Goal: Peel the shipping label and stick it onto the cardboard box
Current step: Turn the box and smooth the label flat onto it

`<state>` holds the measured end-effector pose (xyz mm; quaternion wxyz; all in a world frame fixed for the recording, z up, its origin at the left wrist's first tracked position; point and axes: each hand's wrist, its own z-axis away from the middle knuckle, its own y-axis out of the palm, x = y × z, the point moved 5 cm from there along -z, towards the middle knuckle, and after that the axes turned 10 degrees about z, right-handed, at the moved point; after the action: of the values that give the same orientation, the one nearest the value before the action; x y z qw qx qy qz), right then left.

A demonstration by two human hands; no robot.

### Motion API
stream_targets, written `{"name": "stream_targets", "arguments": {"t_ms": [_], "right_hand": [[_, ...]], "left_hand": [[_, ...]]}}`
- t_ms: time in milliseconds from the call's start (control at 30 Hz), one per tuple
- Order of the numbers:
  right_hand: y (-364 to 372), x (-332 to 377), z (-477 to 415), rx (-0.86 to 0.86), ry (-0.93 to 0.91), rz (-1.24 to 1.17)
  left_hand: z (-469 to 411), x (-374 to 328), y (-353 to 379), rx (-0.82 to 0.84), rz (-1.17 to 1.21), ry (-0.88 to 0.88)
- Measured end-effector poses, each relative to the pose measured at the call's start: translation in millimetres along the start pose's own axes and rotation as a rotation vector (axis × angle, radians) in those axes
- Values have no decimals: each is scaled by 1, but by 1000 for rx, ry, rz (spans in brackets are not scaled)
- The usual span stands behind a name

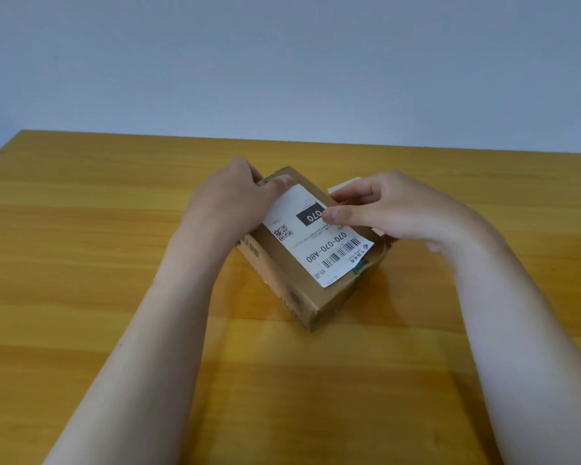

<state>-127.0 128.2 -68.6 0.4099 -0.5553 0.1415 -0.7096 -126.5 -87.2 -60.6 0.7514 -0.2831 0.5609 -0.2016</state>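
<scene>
We clamp our left hand (228,196) on the brown cardboard box (302,297), steadying it, while our right hand (383,209) presses the white printed shipping label (316,239) flat.

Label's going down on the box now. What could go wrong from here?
1. The shipping label sits skewed on the cardboard box; its near right corner reaches the edge and may overhang.
2. The right hand presses only the far end, so the near end may trap wrinkles.
3. The left hand grips only the far corner; the box may slide.
</scene>
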Motion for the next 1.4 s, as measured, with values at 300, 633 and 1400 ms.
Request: {"name": "stream_targets", "arguments": {"t_ms": [300, 633, 1400], "right_hand": [[11, 6, 2, 96, -59, 85], [13, 1, -5, 5, -27, 80], [11, -1, -15, -164, -28, 100]], "left_hand": [[12, -7, 12, 302, -48, 61], [2, -4, 18, 171, -101, 148], [-1, -6, 20, -7, -101, 97]]}}
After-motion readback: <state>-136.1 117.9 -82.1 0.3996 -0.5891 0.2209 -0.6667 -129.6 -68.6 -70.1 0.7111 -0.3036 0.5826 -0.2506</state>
